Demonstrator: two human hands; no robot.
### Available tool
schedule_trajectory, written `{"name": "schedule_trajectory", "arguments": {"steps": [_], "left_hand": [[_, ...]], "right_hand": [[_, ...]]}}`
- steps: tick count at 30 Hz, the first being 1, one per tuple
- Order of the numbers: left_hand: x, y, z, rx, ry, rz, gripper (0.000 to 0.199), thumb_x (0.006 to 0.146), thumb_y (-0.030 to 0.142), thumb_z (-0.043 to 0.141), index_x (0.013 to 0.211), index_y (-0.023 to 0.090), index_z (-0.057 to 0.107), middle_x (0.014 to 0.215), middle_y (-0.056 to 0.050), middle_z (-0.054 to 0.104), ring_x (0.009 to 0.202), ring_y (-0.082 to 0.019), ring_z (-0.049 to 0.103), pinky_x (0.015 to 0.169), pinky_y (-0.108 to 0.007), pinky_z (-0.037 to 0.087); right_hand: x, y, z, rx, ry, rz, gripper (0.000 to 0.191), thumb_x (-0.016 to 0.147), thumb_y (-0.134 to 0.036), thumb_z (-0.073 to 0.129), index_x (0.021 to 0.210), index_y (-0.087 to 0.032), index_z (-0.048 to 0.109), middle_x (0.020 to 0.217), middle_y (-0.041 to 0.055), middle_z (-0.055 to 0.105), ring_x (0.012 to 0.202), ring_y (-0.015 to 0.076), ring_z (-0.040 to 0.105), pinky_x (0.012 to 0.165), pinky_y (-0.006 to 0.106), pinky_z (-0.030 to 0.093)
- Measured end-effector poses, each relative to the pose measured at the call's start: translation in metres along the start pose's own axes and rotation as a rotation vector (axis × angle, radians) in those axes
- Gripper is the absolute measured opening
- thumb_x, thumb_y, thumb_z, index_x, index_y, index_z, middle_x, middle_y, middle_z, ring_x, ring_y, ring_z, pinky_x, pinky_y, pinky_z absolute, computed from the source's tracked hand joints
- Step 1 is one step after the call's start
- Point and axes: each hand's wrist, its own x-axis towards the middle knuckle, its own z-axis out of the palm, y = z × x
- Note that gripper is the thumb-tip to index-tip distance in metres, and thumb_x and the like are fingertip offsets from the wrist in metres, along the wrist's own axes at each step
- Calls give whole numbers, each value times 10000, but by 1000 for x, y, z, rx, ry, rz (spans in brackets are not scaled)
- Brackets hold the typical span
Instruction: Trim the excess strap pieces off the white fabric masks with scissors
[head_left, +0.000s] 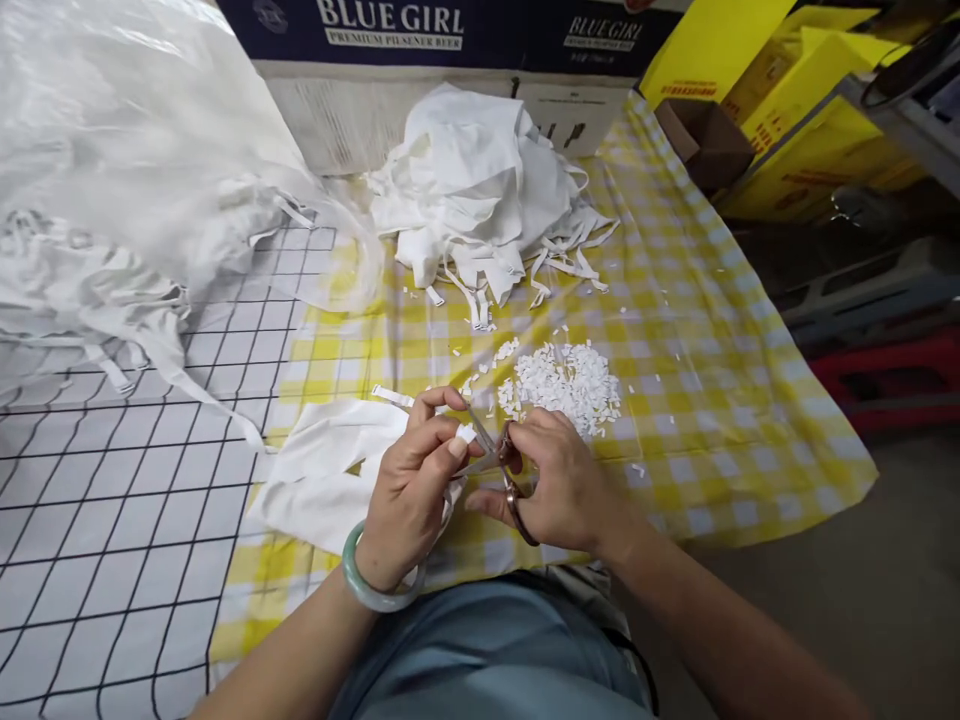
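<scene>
Left hand point(409, 490) pinches a small white fabric strap end point(466, 433) between thumb and fingers, over the near edge of the table's yellow-and-white checked cloth point(720, 430). Right hand point(566, 490) grips slim silver metal scissors point(484, 464), fingers curled at the handles, 2 blades parted beside the strap end. Flat white fabric piece point(330, 510) lies near edge, left of the clippings pile point(577, 385). For clean cuts: hold strap taut, blades square to it, 1 short snip, left fingertips well back from both blades.
</scene>
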Motion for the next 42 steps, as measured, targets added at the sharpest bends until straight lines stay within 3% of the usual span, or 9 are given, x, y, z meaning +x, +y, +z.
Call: {"name": "schedule_trajectory", "arguments": {"steps": [6, 19, 23, 29, 35, 39, 42], "left_hand": [[0, -4, 1, 119, -23, -61, 273, 912, 385, 585, 726, 196, 646, 1091, -98, 537, 1119, -280, 484, 856, -347, 464], [-1, -6, 4, 134, -78, 58, 300, 946, 298, 552, 667, 229, 635, 743, -77, 553, 1197, -287, 425, 991, -418, 375], [0, -9, 4, 97, -89, 104, 222, 953, 279, 555, 781, 249, 692, 753, -70, 580, 1172, -271, 421, 973, -403, 380], [1, -11, 6, 143, -72, -9, 245, 939, 341, 564, 761, 216, 678, 893, -102, 586, 1188, -300, 447, 891, -391, 442], [15, -18, 17, 225, -166, 50, 264, 946, 297, 554, 717, 202, 645, 971, -96, 563, 1200, -270, 429, 995, -385, 407], [14, -13, 20, 233, -209, 62, 253, 951, 263, 535, 732, 203, 648, 987, -89, 551, 1168, -253, 441, 1008, -377, 393], [2, 16, -3, 227, -211, -11, 249, 933, 244, 555, 707, 209, 655, 909, -82, 564, 1126, -261, 465, 966, -377, 415]], "right_hand": [[-1, 3, 4, 9, -23, 3, 520, 697, -636, 736, 588, -210, 458, 583, 5, 543, 648, 168, 470, 679, 325, 366], [-1, 4, 2, 44, -5, 20, 511, 714, -610, 734, 546, -200, 479, 525, -13, 524, 579, 137, 458, 637, 290, 342], [-3, 5, 2, 9, -22, 62, 518, 707, -630, 729, 529, -198, 506, 526, -8, 505, 566, 135, 458, 621, 282, 343], [-7, 10, 1, 15, -2, 80, 520, 737, -594, 736, 505, -192, 503, 505, -21, 483, 529, 114, 448, 580, 259, 323], [-17, 26, 2, -103, 46, 199, 539, 757, -599, 712, 502, -187, 475, 519, 2, 493, 534, 119, 410, 550, 273, 275], [-25, 35, -2, 94, 56, 365, 567, 757, -609, 703, 501, -187, 424, 489, -34, 432, 487, 87, 346, 485, 244, 255], [-25, 38, -6, 342, 92, 396, 465, 764, -596, 704, 623, -197, 509, 527, -47, 468, 482, 93, 396, 464, 225, 326]]}}
